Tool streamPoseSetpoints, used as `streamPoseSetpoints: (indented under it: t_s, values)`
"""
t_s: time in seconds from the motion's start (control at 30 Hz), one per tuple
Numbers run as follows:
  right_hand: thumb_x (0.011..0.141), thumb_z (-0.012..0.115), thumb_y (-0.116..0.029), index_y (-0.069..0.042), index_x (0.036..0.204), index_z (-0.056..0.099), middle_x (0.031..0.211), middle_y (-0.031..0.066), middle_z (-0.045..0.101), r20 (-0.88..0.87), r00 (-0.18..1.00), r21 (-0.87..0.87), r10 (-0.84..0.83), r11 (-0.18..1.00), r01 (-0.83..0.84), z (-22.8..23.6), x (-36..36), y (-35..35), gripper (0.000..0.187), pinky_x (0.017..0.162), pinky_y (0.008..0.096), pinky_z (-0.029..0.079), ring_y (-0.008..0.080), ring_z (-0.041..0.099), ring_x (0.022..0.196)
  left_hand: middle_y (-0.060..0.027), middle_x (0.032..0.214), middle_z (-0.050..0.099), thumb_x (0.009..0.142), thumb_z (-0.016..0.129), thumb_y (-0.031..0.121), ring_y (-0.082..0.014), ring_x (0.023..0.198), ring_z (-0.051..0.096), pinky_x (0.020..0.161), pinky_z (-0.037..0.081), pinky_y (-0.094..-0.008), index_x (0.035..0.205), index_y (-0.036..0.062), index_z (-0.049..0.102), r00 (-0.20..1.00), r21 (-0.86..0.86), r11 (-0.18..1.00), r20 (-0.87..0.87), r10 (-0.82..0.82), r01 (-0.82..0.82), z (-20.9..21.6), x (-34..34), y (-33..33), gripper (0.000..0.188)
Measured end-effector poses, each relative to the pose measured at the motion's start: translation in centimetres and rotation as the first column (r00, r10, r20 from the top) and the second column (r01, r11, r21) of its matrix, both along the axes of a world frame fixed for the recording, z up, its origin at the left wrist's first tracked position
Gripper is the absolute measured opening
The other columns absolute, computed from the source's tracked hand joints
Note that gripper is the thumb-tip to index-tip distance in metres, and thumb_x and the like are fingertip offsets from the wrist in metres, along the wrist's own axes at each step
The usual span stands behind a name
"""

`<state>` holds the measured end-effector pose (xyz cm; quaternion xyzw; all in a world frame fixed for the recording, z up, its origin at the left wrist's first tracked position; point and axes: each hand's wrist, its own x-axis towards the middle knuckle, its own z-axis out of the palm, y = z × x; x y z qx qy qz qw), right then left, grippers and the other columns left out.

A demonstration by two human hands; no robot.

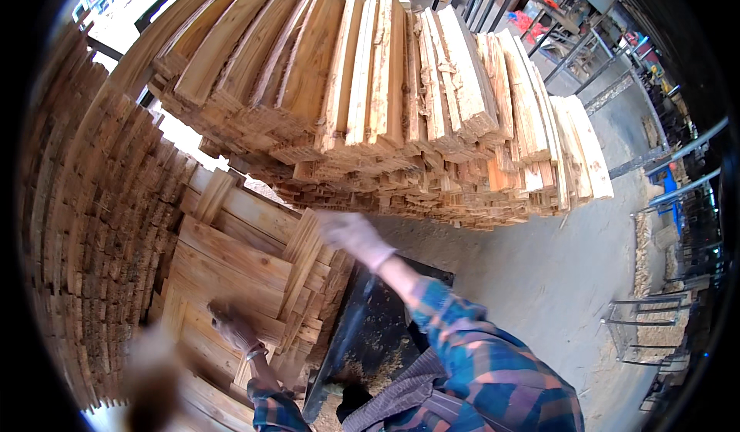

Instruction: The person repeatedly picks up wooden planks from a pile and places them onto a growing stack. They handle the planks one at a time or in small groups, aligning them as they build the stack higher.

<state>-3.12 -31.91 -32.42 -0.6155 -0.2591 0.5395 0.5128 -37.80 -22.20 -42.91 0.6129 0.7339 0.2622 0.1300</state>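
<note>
Flat wooden boards [231, 255] lie in a crossed stack in front of me, with shorter pieces set crosswise at its right side. My left hand [235, 328], in a dark brownish glove, is low over the middle of these boards; blur hides its fingers and whether it grips one. My right hand [354, 238], in a pale glove, reaches to the far right corner of the stack, beside the ends of the crosswise strips [308, 251]. Motion smears its fingers, so I cannot tell if they hold anything. A blurred pale and brown shape [154, 374] at lower left cannot be made out.
A large pile of rough-edged planks [385, 70] stands across the far side. Tall stacked boards [100, 224] rise on the left. By my body is a black metal surface [358, 339] with sawdust. Grey floor [532, 278] and a metal-framed rack [651, 328] lie right.
</note>
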Motion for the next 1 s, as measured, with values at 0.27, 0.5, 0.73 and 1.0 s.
streamPoseSetpoints:
  t_s: [0.27,0.5,0.73,1.0]
  values:
    - [0.088,0.063,-0.045,-0.002,0.110,0.057,0.089,0.0128,0.066,-0.650,0.649,0.075,-0.395,0.816,0.573,-3.2,13.5,-3.9,0.049,0.066,0.0428,0.055,0.0257,0.065,0.074,-0.0154,0.149,0.035,0.085,0.064,0.043,-0.0285,0.132,0.041,0.111,0.033,-0.0407,0.141,0.0080,0.041,0.689,0.195,0.790,0.399,-0.606,0.582,17.2,32.8,-1.2,0.070]
    - [0.097,0.050,-0.034,0.001,0.107,0.058,0.083,0.0126,0.065,-0.552,0.777,0.117,-0.302,0.895,0.431,-0.8,15.4,-1.3,0.037,0.062,0.0357,0.055,0.0233,0.064,0.068,-0.0201,0.138,0.042,0.080,0.066,0.053,-0.0400,0.126,0.044,0.094,0.046,-0.0485,0.143,0.0098,0.028,0.609,-0.108,0.727,-0.471,-0.638,0.678,17.9,47.6,-0.8,0.086]
    - [0.096,0.053,-0.037,-0.003,0.102,0.059,0.080,0.0072,0.066,-0.340,0.940,0.359,-0.017,0.922,0.147,2.4,14.4,-6.7,0.036,0.062,0.0332,0.055,0.0177,0.065,0.067,-0.0248,0.113,0.062,0.076,0.074,0.041,-0.0398,0.099,0.064,0.084,0.050,-0.0453,0.143,0.0083,0.031,0.689,-0.346,0.644,0.012,-0.724,0.682,25.5,43.5,-5.1,0.086]
    - [0.092,0.059,-0.037,0.002,0.116,0.055,0.100,0.0118,0.064,0.046,0.984,0.103,-0.173,0.980,0.167,-4.6,7.5,-10.9,0.046,0.086,0.0321,0.050,0.0228,0.062,0.093,-0.0220,0.116,0.058,0.066,0.079,0.026,-0.0394,0.104,0.058,0.085,0.049,-0.0446,0.142,0.0124,0.033,0.843,-0.401,0.742,0.212,-0.495,0.537,13.0,20.8,-23.3,0.090]
